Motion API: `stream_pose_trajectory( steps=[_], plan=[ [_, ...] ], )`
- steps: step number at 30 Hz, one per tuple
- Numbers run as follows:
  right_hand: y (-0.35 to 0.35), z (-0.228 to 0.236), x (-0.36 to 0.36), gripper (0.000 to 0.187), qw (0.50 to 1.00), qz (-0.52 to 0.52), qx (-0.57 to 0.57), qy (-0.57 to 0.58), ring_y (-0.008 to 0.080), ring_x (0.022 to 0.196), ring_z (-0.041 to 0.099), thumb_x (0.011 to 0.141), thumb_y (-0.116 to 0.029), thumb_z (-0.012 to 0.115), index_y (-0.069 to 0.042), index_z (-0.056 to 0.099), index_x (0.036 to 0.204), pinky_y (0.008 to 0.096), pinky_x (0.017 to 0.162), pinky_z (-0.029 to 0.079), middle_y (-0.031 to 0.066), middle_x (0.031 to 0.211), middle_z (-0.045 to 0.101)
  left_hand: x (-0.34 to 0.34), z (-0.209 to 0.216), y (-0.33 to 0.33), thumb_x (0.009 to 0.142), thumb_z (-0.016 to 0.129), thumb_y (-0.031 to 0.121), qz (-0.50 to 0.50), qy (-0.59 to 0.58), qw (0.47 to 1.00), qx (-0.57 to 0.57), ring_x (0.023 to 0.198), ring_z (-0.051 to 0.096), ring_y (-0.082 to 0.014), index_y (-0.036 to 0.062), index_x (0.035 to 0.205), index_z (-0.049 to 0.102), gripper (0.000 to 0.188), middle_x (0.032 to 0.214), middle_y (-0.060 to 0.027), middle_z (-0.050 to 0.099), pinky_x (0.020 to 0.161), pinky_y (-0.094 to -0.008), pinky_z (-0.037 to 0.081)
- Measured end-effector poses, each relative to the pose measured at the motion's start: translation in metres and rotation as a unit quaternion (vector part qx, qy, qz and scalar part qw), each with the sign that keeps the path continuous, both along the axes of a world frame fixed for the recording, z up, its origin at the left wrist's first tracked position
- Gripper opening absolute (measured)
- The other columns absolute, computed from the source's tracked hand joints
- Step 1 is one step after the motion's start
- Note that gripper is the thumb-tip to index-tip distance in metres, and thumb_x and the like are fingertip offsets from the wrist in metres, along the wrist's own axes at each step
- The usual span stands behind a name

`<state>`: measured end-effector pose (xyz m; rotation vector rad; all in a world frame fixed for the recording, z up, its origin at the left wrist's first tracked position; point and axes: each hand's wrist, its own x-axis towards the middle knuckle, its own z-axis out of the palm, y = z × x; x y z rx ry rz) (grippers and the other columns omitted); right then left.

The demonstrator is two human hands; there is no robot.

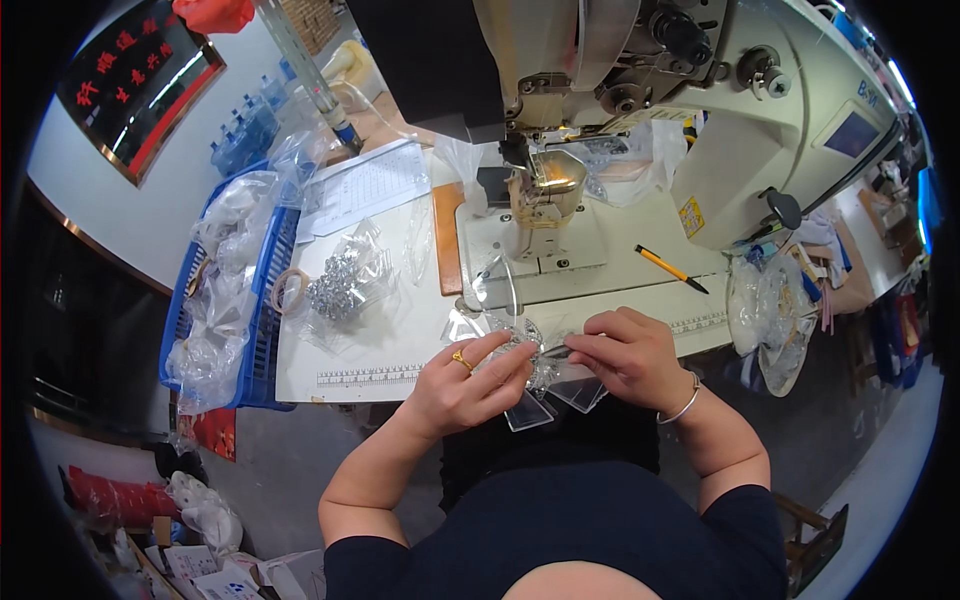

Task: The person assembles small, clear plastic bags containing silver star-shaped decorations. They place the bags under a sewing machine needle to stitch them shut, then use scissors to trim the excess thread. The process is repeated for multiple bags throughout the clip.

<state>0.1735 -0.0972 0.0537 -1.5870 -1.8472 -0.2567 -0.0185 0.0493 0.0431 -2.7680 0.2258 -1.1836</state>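
Note:
My left hand (470, 380), a ring on one finger, is closed on a clear plastic piece (528, 412) with pointed flaps and silvery sparkling stones (543, 374) at its middle. The piece sits over the table's front edge, just in front of the sewing machine. From the other side my right hand (628, 352), with a bangle at the wrist, pinches a thin grey object (556, 351) whose tip touches the stones. Its kind is too small to make out. Fingers hide part of the plastic piece.
Ahead stands a sewing machine (548, 215). A bag of silvery stones (345, 285) and a tape roll (290, 291) lie at left, beside a blue basket (262, 300) of clear plastic. Paper sheets (365, 187) lie behind; an orange pen (668, 268) lies at right.

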Motion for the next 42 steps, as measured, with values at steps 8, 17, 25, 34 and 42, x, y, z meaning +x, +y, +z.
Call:
stream_pose_trajectory(
  steps=[8, 17, 25, 34, 42],
  plan=[
    [-0.003, 0.01, 0.007, 0.024, 1.0, 0.01, -0.01, -0.012, 0.0162, 0.062, 0.053, 0.068, -0.019, 0.074, -0.016, 0.066, 0.091, 0.0276, 0.052, 0.044, -0.0022, 0.078, 0.057, -0.002, 0.0, 0.002, 0.069, 0.067, 0.009, -0.002, -0.002, 1.0, 0.001, 0.09, 0.063, -0.0185, 0.0126, 0.081, 0.061, 0.013, 0.107, -0.0004, 0.063, 0.067, -0.0256, 0.051],
    [0.003, 0.011, 0.009, 0.022, 0.998, 0.053, -0.021, -0.009, 0.0165, 0.064, 0.055, 0.07, -0.02, 0.073, -0.016, 0.065, 0.09, 0.0278, 0.053, 0.045, -0.0026, 0.079, 0.057, -0.001, 0.001, 0.001, 0.07, 0.067, 0.009, -0.016, 0.003, 1.0, 0.002, 0.091, 0.062, -0.0193, 0.0123, 0.082, 0.062, 0.013, 0.108, -0.0011, 0.063, 0.066, -0.0257, 0.051],
    [0.001, 0.012, 0.012, 0.02, 0.998, 0.053, -0.035, 0.012, 0.0178, 0.066, 0.056, 0.071, -0.018, 0.073, -0.014, 0.066, 0.089, 0.0292, 0.055, 0.046, -0.0004, 0.079, 0.057, -0.001, 0.003, 0.002, 0.071, 0.066, 0.009, -0.015, 0.009, 1.0, 0.005, 0.091, 0.062, -0.0194, 0.0126, 0.084, 0.062, 0.014, 0.107, -0.0009, 0.063, 0.066, -0.0253, 0.051],
    [-0.004, 0.026, 0.019, 0.058, 0.953, 0.101, -0.098, 0.268, 0.0223, 0.076, 0.056, 0.061, -0.038, 0.081, -0.008, 0.061, 0.107, 0.0306, 0.067, 0.045, 0.0095, 0.093, 0.054, 0.001, 0.025, 0.005, 0.07, 0.068, -0.001, 0.008, 0.177, 0.867, -0.465, 0.082, 0.065, -0.0213, 0.0042, 0.094, 0.062, 0.025, 0.098, -0.0077, 0.066, 0.068, -0.0284, 0.052],
    [0.031, 0.041, 0.014, 0.033, 0.882, 0.09, -0.369, 0.28, 0.0139, 0.078, 0.06, 0.069, -0.025, 0.08, -0.006, 0.067, 0.093, 0.0277, 0.07, 0.047, 0.0067, 0.085, 0.065, 0.022, 0.057, 0.053, 0.076, 0.068, 0.008, -0.117, 0.493, 0.561, -0.655, 0.077, 0.064, -0.0141, -0.0015, 0.112, 0.055, 0.039, 0.099, -0.0104, 0.062, 0.066, -0.0247, 0.052]
  ],
)
